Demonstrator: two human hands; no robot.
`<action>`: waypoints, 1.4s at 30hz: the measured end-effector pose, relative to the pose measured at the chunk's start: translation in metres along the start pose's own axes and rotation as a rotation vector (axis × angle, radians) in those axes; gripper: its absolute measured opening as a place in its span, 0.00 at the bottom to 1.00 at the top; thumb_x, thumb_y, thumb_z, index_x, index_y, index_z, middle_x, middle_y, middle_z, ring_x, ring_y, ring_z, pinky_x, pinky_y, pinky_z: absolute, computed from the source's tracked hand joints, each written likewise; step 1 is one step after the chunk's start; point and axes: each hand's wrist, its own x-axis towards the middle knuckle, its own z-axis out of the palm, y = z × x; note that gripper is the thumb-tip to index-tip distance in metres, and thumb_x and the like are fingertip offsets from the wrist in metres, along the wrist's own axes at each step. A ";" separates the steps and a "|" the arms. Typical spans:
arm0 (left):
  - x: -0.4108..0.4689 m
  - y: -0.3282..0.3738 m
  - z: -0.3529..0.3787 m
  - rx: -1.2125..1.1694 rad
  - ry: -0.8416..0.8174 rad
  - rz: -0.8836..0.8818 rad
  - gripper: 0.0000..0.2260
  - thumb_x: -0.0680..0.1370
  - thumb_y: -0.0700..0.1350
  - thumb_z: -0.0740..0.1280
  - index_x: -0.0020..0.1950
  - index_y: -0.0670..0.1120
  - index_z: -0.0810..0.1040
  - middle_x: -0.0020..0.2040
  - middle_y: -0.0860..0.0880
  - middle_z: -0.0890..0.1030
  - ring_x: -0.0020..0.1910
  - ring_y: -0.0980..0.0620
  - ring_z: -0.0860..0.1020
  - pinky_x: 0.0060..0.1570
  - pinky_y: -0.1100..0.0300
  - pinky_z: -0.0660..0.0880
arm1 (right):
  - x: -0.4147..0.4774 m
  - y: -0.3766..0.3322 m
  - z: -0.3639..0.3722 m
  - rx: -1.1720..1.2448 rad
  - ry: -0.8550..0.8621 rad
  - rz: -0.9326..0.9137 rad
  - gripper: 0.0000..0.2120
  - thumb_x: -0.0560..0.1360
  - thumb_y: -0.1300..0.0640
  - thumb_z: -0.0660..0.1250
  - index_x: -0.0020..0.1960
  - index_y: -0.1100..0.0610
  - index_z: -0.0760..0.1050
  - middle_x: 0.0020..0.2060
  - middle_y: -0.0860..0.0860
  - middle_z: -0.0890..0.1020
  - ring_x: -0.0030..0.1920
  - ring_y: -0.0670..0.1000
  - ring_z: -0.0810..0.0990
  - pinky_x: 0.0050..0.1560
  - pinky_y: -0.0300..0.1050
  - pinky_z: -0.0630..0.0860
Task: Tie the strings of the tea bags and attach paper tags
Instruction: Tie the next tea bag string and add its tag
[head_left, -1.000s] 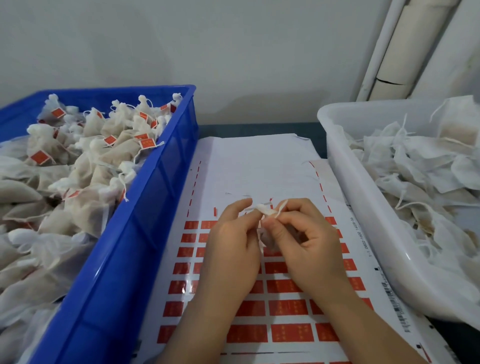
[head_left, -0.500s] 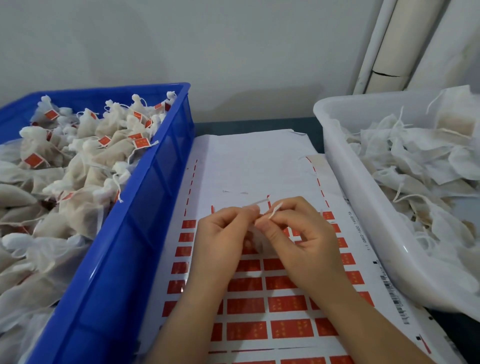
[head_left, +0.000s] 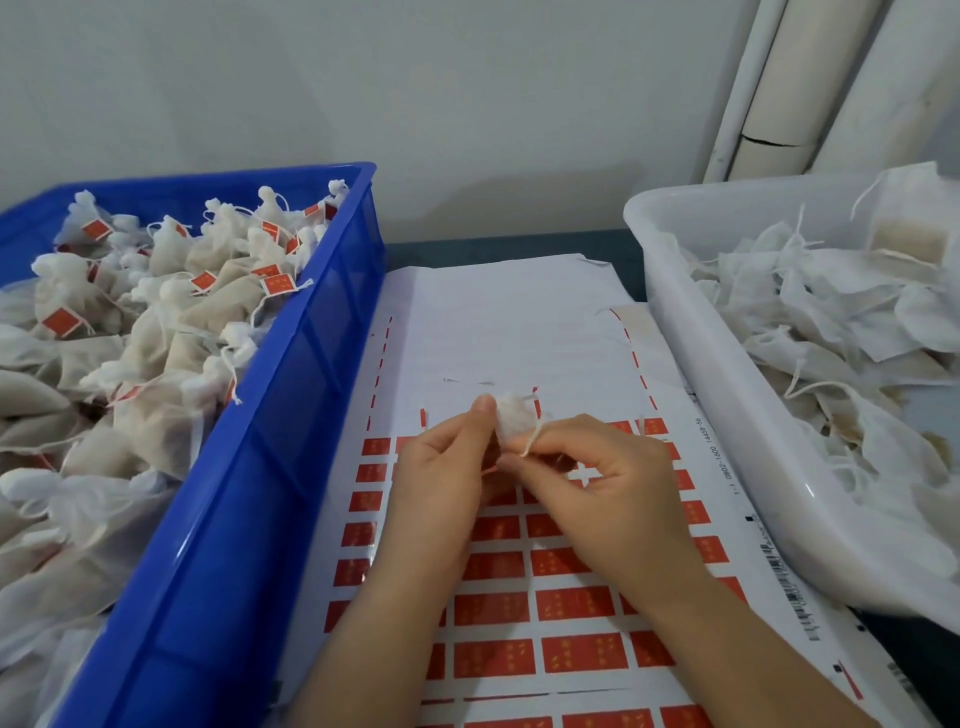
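A small white tea bag (head_left: 511, 418) is pinched between both hands above the sticker sheet. My left hand (head_left: 441, 478) grips its left side with thumb and forefinger. My right hand (head_left: 597, 478) holds the bag's string (head_left: 531, 441), which loops over the forefinger. Most of the bag's body is hidden behind my fingers. Under the hands lies a white sheet of red paper tags (head_left: 571, 603) in rows, its upper rows peeled bare.
A blue crate (head_left: 291, 467) at the left holds several tied tea bags with red tags (head_left: 275, 285). A white tub (head_left: 691, 364) at the right holds several untied tea bags (head_left: 831, 312). A wall and white pipes (head_left: 769, 88) stand behind.
The tea bag's gathered top has risen into view above my fingers, and the string now wraps over my right forefinger. Both hands stayed over the same spot on the sheet.
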 end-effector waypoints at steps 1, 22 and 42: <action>0.000 -0.001 0.000 0.004 -0.006 -0.005 0.12 0.72 0.55 0.63 0.40 0.51 0.85 0.41 0.48 0.85 0.43 0.51 0.83 0.45 0.57 0.79 | -0.001 0.000 0.000 0.012 -0.030 -0.003 0.04 0.68 0.57 0.72 0.42 0.56 0.84 0.36 0.44 0.83 0.39 0.41 0.80 0.42 0.32 0.76; -0.005 0.009 0.000 0.020 -0.058 0.131 0.13 0.58 0.60 0.70 0.35 0.52 0.83 0.36 0.49 0.83 0.38 0.48 0.83 0.41 0.58 0.80 | 0.007 -0.008 -0.004 0.277 0.066 0.390 0.12 0.65 0.40 0.64 0.39 0.48 0.77 0.38 0.40 0.82 0.40 0.40 0.80 0.37 0.28 0.75; -0.008 0.006 0.004 0.110 -0.095 0.230 0.11 0.61 0.58 0.70 0.35 0.52 0.80 0.32 0.52 0.80 0.34 0.55 0.79 0.35 0.66 0.77 | 0.005 0.001 -0.002 0.618 -0.067 0.571 0.13 0.62 0.38 0.68 0.38 0.47 0.81 0.36 0.49 0.84 0.40 0.48 0.83 0.40 0.41 0.77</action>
